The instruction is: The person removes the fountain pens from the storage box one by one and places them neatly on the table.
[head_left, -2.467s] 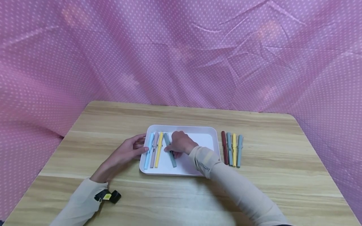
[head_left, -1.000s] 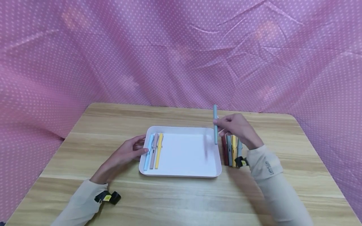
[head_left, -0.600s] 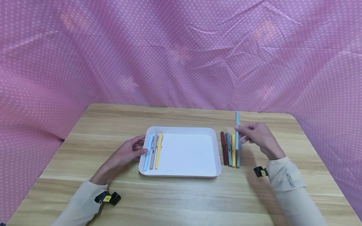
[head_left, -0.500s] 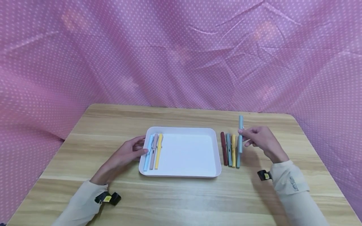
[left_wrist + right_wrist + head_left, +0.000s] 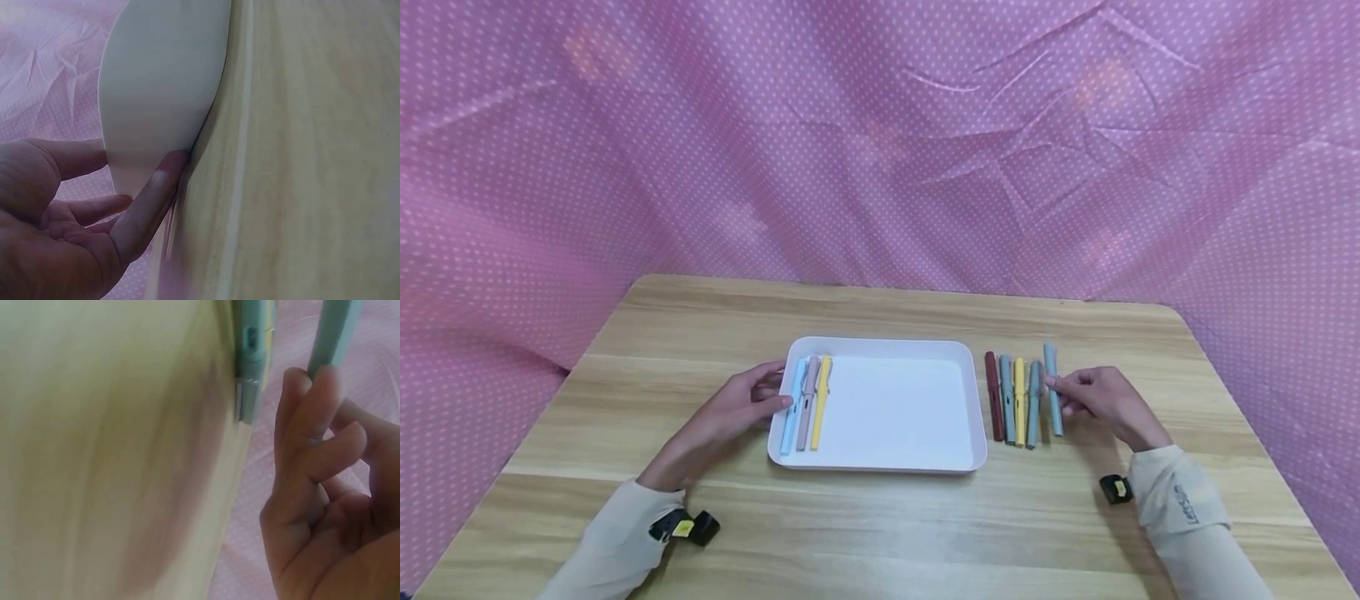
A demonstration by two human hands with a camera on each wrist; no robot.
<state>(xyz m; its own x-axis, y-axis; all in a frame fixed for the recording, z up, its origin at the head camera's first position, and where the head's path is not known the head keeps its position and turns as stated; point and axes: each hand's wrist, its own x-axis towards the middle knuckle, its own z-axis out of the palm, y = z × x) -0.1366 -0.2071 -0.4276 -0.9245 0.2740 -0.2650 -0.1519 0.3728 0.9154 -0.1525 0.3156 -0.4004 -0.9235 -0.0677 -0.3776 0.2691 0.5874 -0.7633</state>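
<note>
Between right fingers (image 5: pixel 317 412), bluish pen (image 5: pixel 1056 412), lengthwise near to far

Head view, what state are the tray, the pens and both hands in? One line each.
Tray: flat on the table
Three pens: lying inside the tray
Four pens: in a row on the table
Held pen: pinched, beside the row
Left hand: gripping the tray's edge
Right hand: pinching the held pen
</note>
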